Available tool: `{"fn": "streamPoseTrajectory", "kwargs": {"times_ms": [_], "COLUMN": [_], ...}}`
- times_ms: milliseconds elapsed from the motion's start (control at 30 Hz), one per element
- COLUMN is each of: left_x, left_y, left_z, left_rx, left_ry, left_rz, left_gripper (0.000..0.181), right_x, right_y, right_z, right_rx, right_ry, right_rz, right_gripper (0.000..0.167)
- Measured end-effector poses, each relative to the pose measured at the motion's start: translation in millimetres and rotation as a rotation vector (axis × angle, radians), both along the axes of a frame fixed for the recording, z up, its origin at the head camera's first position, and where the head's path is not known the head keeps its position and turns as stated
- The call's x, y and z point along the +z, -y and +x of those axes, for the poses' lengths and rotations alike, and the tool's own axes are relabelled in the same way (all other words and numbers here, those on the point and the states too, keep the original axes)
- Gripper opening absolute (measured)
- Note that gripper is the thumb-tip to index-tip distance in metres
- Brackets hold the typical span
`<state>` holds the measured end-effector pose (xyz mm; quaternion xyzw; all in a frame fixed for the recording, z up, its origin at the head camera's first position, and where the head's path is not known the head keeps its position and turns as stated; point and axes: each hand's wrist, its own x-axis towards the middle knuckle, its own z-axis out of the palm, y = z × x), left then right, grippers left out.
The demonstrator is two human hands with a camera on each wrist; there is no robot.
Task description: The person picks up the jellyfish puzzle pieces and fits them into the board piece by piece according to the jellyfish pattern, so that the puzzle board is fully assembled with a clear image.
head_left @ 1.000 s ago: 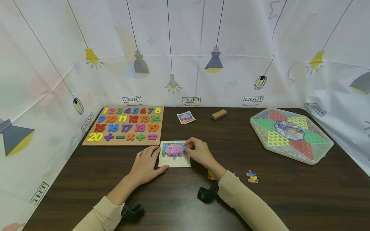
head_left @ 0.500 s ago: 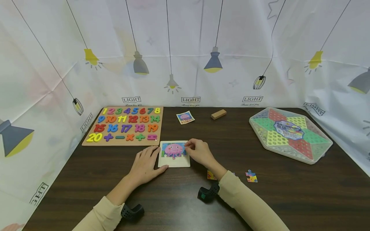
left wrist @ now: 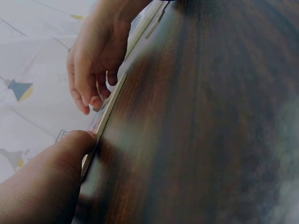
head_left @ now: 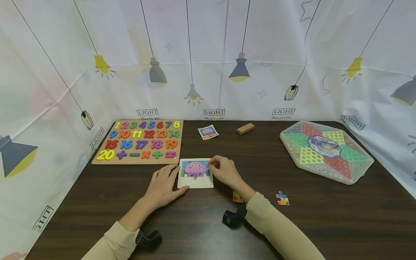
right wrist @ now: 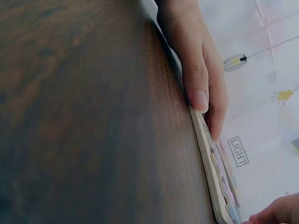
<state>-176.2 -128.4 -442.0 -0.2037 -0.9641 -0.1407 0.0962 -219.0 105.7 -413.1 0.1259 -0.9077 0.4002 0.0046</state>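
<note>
A small puzzle board (head_left: 196,183) lies at mid-table, its upper part filled with pieces forming a pink octopus (head_left: 195,169), its lower strip bare wood. My left hand (head_left: 164,187) rests at its left edge, fingers extended and the thumb at the lower corner; the right wrist view also shows this thumb (right wrist: 200,99) against the edge. At the upper right of the picture, my right hand (head_left: 225,171) pinches a small puzzle piece (left wrist: 96,109), mostly hidden by the fingertips. Loose pieces lie nearer me: one (head_left: 282,198) in full view, another (head_left: 237,197) partly behind the right wrist.
A number board (head_left: 138,144) lies at the back left, close to the puzzle board. Behind are a small octopus picture card (head_left: 208,132) and a wooden block (head_left: 245,129). A hexagonal game box (head_left: 326,151) sits on the right. A printed cloth (head_left: 208,86) hangs behind the table.
</note>
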Motion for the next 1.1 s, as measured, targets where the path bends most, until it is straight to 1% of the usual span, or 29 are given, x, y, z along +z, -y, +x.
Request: {"fn": "streamPoseTrajectory", "kwargs": {"times_ms": [200,400,500,633,767,900,1100], "left_x": [-0.6,-1.2,-0.9,0.2,1.6,1.4,0.0], "left_y": [-0.1,0.1,0.1,-0.1,-0.6,-0.9,-0.3], "left_z": [-0.2,-0.4,-0.2,0.2,0.7,0.4,-0.3], "left_rx": [0.004,0.005,0.004,0.003,-0.001,-0.001,0.002], "left_ry": [-0.003,-0.003,0.001,0.005,0.005,0.003,0.007], "left_rz": [-0.003,-0.011,-0.011,-0.010,-0.011,-0.013,-0.012], "left_gripper": [0.079,0.079,0.079,0.079,0.079,0.079,0.079], "right_x": [0.0,-1.4,-0.8,-0.2,0.3,0.0,-0.7], "right_y": [1.3,2.3,3.0,4.4,6.0,6.4,4.8], "right_z": [0.4,-0.2,-0.1,0.3,0.8,1.0,1.8], "right_rx": [0.018,0.076,0.092,0.091,0.077,0.063,0.063], "right_ry": [-0.018,-0.069,-0.086,-0.112,-0.126,-0.116,-0.110], "right_rz": [0.027,0.041,0.050,0.090,0.141,0.174,0.186], "right_gripper": [0.009,0.007,0.007,0.007,0.011,0.013,0.012]}}
